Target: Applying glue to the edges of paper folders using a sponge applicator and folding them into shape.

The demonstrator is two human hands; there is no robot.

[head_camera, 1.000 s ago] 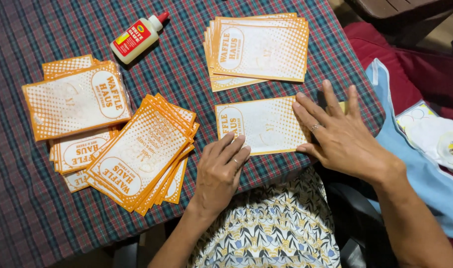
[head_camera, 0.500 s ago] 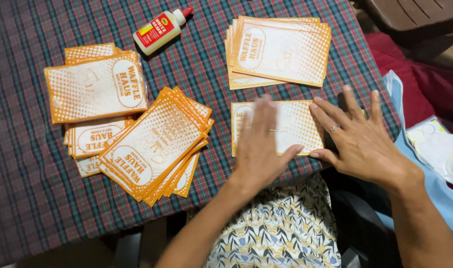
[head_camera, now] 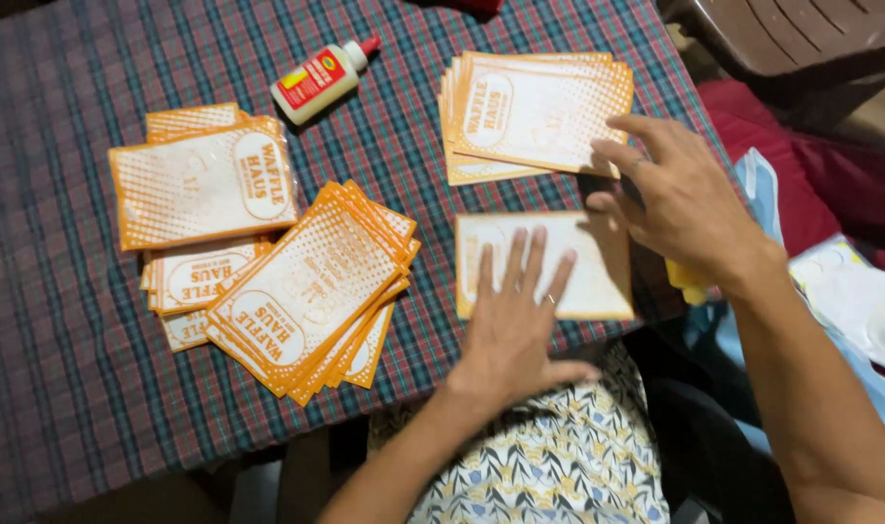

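left hand (head_camera: 510, 325) flat, open on paper bag (head_camera: 598, 272); right hand (head_camera: 680, 209) open, empty; plaid tablecloth (head_camera: 64, 369).

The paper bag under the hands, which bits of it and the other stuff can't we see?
Head view only:
- Single paper bag: its middle is hidden by the left hand.
- Back stack of bags: right corner is covered by the right hand.
- Yellow object: mostly hidden under the right wrist.
- Glue bottle: label print too small to make out.
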